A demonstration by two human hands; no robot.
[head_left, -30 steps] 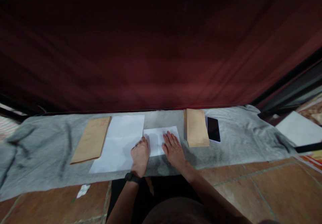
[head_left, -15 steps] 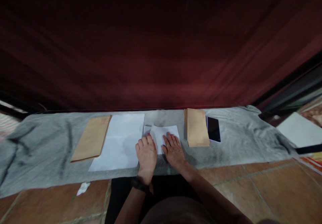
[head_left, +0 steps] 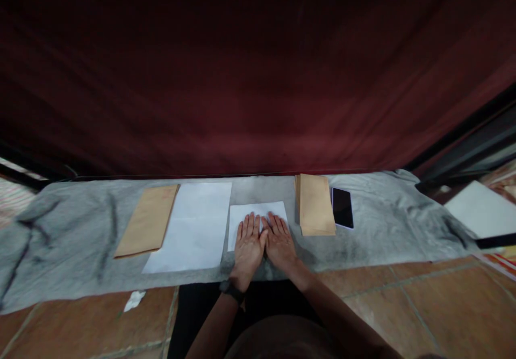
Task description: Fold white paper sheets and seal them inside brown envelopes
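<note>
A folded sheet of white paper (head_left: 237,213) lies flat on the grey cloth in front of me. My left hand (head_left: 249,243) presses on its left half with the fingers stretched out. My right hand (head_left: 279,242) rests flat on the right half, fingers extended. The two thumbs meet near the middle, and both palms cover the lower part of the paper. Left of it lies larger white paper (head_left: 197,224), partly beside a brown envelope stack (head_left: 147,219). To the right is another pile of brown envelopes (head_left: 316,206).
A phone (head_left: 342,207) with a dark screen lies right of the envelopes. The grey cloth (head_left: 387,219) stretches along a dark red upright surface (head_left: 258,106). A crumpled white scrap (head_left: 134,300) is on the tiled floor (head_left: 84,321). A white flat object (head_left: 484,208) stands far right.
My left hand has moved right and flattened onto the folded paper. The paper's lifted left part now lies down. My right hand has stayed in place.
</note>
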